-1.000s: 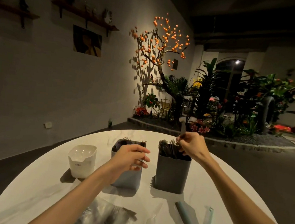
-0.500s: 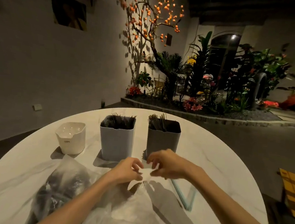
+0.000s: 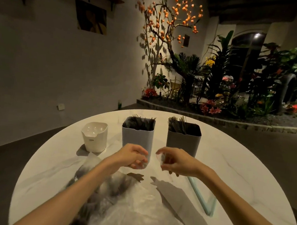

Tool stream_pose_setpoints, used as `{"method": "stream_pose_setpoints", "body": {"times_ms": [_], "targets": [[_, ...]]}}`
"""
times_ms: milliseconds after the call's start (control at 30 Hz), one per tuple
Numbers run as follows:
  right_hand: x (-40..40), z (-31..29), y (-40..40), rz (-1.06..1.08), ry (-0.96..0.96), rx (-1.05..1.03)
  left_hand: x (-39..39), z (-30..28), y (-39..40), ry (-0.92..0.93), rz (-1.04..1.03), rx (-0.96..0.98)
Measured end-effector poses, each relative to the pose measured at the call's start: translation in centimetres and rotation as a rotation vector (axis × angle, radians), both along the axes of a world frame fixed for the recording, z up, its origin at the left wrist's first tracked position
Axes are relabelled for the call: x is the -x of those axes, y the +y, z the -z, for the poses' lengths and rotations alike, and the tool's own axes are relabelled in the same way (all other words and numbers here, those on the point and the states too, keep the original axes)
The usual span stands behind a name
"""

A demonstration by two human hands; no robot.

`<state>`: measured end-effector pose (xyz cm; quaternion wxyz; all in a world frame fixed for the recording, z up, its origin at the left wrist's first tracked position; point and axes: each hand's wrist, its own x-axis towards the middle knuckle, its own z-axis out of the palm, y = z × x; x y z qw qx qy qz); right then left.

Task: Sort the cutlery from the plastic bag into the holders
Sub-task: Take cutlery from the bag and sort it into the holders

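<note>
A round white marble-look table (image 3: 246, 173) fills the lower half of the view, with a planted bed of dark foliage and red flowers (image 3: 234, 101) and a bare tree hung with orange fruit (image 3: 171, 21) behind it. On the near part of the table lies the crumpled clear plastic bag (image 3: 127, 208), with dark cutlery (image 3: 102, 188) showing through its left side; both forearms reach over it and hide part of it. Farther back stand three holders in a row: a dark grey holder (image 3: 182, 141) on the right and a pale blue-grey holder (image 3: 137, 138) in the middle, each packed with dark cutlery whose tips stick above the rim, and a smaller white holder (image 3: 94, 137) on the left, which carries a short printed word too small to read. A pale blue V-shaped object (image 3: 201, 198) lies on the table to the right of the bag. The left hand (image 3: 131, 156) hovers in front of the blue-grey holder, covering its lower edge, fingers curled around something small and clear that cannot be identified. The right hand (image 3: 174, 161), near it but apart, pinches a clear plastic piece, seemingly a spoon bowl, between thumb and fingers.
</note>
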<state>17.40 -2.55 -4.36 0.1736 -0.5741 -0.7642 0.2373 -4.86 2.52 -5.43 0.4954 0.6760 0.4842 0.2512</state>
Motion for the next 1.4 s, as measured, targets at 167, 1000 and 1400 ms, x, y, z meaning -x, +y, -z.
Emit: {"method": "stream_pose_setpoints", "body": {"times_ms": [167, 1000, 1400], "targets": [[6.0, -5.7, 1.3, -0.05, 0.286, -0.194, 5.5, -3.6, 0.3, -0.094, -0.099, -0.117], [21.3, -6.4, 15.0, -0.05, -0.062, -0.438, 19.1, -1.5, 1.8, -0.106, -0.3, -0.123], [10.5, -6.2, -0.7, -0.153, -0.171, -0.078, 11.0, -2.7, -8.3, -0.007, -0.067, -0.177]]}}
